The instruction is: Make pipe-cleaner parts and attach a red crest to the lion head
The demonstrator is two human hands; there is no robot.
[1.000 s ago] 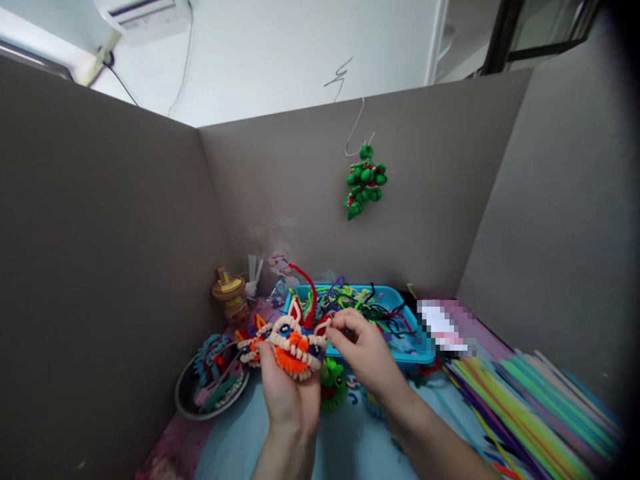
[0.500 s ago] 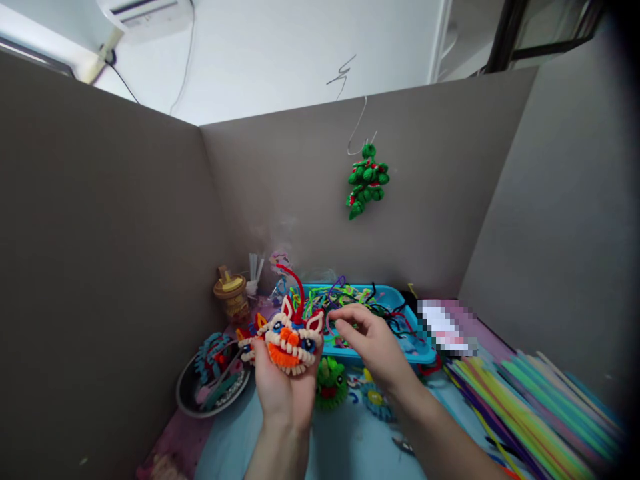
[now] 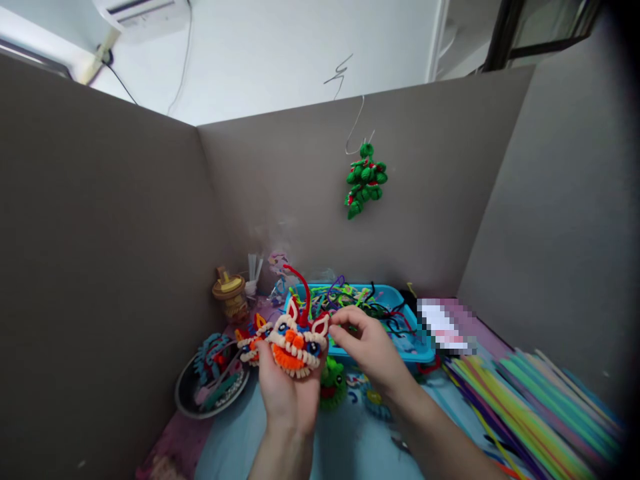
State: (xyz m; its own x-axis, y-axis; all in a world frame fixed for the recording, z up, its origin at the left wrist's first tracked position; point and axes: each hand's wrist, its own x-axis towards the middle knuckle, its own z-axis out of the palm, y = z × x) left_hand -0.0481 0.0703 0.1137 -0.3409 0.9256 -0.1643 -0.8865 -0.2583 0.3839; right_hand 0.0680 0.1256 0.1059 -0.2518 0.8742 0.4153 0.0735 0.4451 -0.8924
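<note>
Near six o'clock, the left hand (image 3: pixel 289 397) cradles a fuzzy lion head (image 3: pixel 296 348), best held steady. At its three o'clock, the right hand (image 3: pixel 367 347) narrows beside an ear (image 3: pixel 320 325), grip unclear; gentle pressure suits. Beyond, two o'clock: blue tray (image 3: pixel 424 355).

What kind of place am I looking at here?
Probably a small craft workstation, enclosed by grey partitions. A blue tray holds tangled fuzzy stems, a bundle of colourful straight stems lies to the right, and the left hand holds a fuzzy lion-like head.

Animal head (image 3: pixel 294 341) — fuzzy, matt.
</note>
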